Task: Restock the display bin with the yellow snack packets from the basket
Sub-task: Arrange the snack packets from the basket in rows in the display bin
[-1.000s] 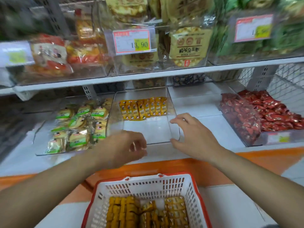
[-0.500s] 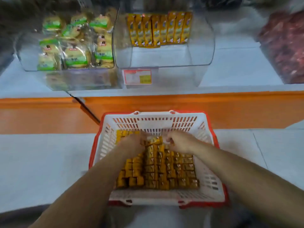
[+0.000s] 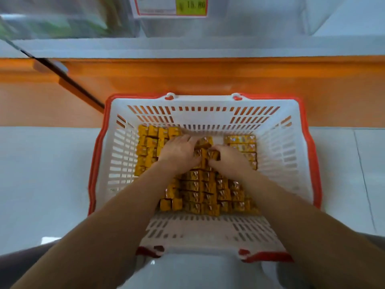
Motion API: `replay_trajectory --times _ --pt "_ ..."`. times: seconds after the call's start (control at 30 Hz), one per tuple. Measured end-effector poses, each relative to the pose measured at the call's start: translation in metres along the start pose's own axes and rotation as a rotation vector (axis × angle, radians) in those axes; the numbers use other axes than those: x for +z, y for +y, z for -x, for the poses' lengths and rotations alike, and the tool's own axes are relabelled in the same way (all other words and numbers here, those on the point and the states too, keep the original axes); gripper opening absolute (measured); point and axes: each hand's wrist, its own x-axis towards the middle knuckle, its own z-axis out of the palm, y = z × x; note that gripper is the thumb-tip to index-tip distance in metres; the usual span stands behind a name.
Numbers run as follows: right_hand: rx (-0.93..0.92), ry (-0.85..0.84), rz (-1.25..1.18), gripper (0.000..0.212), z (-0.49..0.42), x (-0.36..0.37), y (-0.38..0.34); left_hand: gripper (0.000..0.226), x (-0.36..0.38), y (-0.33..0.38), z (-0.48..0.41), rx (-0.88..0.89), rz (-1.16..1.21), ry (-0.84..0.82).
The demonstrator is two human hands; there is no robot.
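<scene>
Yellow snack packets [image 3: 193, 184] lie in rows over most of the basket [image 3: 278, 147] floor, with a bare patch at twelve o'clock. With so much stock here, most of the restocking looks to be left. Only the clear front of the display bin [image 3: 250, 17] shows, at twelve o'clock, so its fill cannot be told.

The left hand [image 3: 179, 152] and right hand [image 3: 229, 160] meet mid-pile, fingers curled round a loose clump of packets between them, seemingly not yet lifted.

The basket sits on the pale floor [image 3: 41, 174], against the orange shelf base [image 3: 208, 76].

Shop: price label [image 3: 170, 6], shopping basket [image 3: 208, 113].
</scene>
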Motion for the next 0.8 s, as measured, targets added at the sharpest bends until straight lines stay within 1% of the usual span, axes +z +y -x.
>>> replay_trajectory --times 0.1,0.17,0.23,0.3,0.37,0.43,0.5,0.53,0.57,0.63,0.7,0.8 --pt "0.037 0.074 -0.099 0.043 0.001 0.003 0.009 0.086 -0.003 -0.003 -0.018 0.077 -0.003 -0.101" --pt "0.092 0.102 -0.246 0.037 0.0 0.005 0.014 0.096 -0.002 -0.005 -0.028 0.103 -0.078 -0.175" --pt "0.157 0.098 -0.377 0.037 -0.004 0.005 0.016 0.103 0.0 -0.005 -0.036 0.098 -0.113 -0.226" --pt "0.2 0.079 -0.463 0.039 -0.007 0.004 0.015 0.101 0.0 -0.005 -0.041 0.075 -0.061 -0.216" --pt "0.188 0.083 -0.501 0.034 -0.01 0.004 0.012 0.092 0.002 -0.003 -0.043 0.07 -0.051 -0.182" --pt "0.151 0.135 -0.485 0.029 -0.007 0.005 0.01 0.086 0.005 -0.003 -0.041 0.073 -0.072 -0.17" --pt "0.146 0.222 -0.384 0.034 -0.004 0.006 0.012 0.083 0.007 -0.006 -0.038 0.04 -0.022 -0.141" --pt "0.156 0.241 -0.312 0.036 -0.003 0.006 0.014 0.082 0.008 -0.008 -0.037 0.018 0.011 -0.125" --pt "0.168 0.226 -0.253 0.037 -0.003 0.005 0.016 0.082 0.008 -0.009 -0.036 0.001 0.034 -0.11" --pt "0.17 0.128 -0.164 0.041 -0.006 0.004 0.018 0.083 0.01 -0.011 -0.035 -0.015 0.052 -0.083" --pt "0.152 0.031 -0.102 0.049 -0.011 0.002 0.017 0.083 0.011 -0.01 -0.033 -0.024 0.066 -0.07" --pt "0.162 -0.055 -0.033 0.063 -0.022 -0.001 0.012 0.08 0.013 -0.011 -0.031 -0.059 0.115 -0.021"
